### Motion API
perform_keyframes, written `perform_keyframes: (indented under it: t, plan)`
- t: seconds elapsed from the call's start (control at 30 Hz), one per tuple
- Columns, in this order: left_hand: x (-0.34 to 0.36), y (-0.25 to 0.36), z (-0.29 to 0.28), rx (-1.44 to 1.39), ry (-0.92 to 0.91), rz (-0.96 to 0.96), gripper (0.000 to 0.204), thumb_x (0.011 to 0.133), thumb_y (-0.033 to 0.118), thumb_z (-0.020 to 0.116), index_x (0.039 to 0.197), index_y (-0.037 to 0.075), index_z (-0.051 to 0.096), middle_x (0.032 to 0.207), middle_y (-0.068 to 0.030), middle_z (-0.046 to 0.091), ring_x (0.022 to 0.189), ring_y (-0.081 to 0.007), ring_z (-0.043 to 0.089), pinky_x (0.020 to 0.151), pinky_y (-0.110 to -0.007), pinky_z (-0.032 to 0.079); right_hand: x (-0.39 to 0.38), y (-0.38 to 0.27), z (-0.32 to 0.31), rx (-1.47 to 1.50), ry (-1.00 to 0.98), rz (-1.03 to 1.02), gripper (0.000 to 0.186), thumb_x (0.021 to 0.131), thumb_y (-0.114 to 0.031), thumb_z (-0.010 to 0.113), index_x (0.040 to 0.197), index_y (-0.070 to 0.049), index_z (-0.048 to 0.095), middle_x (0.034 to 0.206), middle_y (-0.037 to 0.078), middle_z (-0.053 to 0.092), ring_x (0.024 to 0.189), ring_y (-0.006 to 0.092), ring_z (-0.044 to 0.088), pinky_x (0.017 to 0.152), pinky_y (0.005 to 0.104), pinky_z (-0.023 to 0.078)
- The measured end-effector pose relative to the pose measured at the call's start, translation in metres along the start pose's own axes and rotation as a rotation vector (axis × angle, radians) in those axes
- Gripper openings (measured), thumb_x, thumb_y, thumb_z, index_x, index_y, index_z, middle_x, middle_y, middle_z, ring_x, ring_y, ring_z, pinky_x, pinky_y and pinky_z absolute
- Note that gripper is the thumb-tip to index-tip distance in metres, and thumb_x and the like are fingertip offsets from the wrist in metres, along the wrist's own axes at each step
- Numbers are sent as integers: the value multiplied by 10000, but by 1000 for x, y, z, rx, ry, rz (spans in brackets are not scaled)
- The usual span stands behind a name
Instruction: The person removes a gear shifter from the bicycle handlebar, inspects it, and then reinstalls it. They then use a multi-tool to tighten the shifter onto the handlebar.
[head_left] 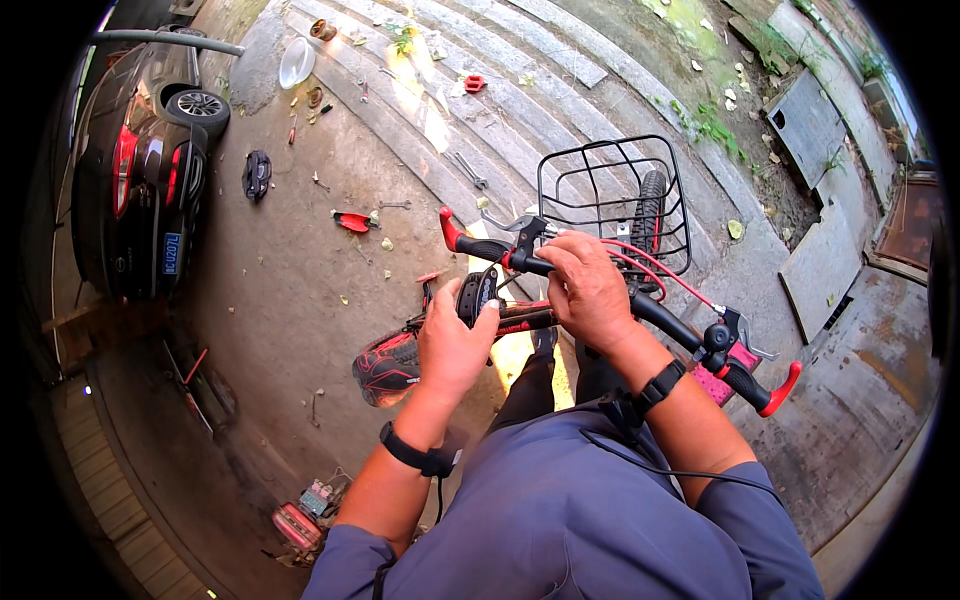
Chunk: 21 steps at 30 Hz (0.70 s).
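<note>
A small bicycle stands before me, its black handlebar running across with red-tipped grips. My left hand is closed round a black, rounded case-like thing with a row of light marks along one edge; its exact kind is unclear. The hand is held over the black and red frame, behind the bar. My right hand bends its fingers over the middle of the handlebar, thumb on the near side. Part of the bar's centre is hidden under it. The red and black saddle lies to the left.
A black wire basket sits over the front wheel. Wrenches, a red pedal-like piece, a red and black piece and a black case lie on the ground. A dark car is parked left.
</note>
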<state>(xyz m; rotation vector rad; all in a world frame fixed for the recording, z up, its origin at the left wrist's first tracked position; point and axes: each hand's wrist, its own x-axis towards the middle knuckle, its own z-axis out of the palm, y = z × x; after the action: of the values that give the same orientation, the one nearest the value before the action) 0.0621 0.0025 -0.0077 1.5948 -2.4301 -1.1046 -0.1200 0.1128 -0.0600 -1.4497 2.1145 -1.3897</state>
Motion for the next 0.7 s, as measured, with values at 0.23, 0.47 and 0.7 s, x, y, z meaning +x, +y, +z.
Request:
perform_keyframes:
  t: [0.23, 0.47, 0.7]
  plan:
    - [-2, 10, -2, 102, 49, 58, 550, 903, 210, 725, 1323, -91, 536, 1162, -203, 688, 1074, -269, 682, 953, -371, 527, -1, 1, 2, -15, -11, 11, 416, 756, 56, 655, 1150, -74, 628, 1137, 121, 645, 1165, 372, 598, 990, 454, 505]
    - [5, -13, 9, -373, -16, -220, 566, 905, 247, 734, 1295, -118, 547, 1021, -150, 714, 838, -205, 694, 768, -331, 558, 1, -2, -1, -46, -30, 16, 370, 770, 27, 667, 1125, -74, 635, 1129, 104, 650, 1157, 348, 609, 986, 433, 510]
    - [7, 15, -5, -677, -105, -437, 477, 950, 198, 696, 1279, -111, 542, 946, -69, 678, 651, -76, 584, 581, -232, 480, 2, -3, -2, -60, -30, 19, 350, 776, 16, 673, 1113, -75, 643, 1121, 94, 652, 1154, 330, 613, 990, 416, 508]
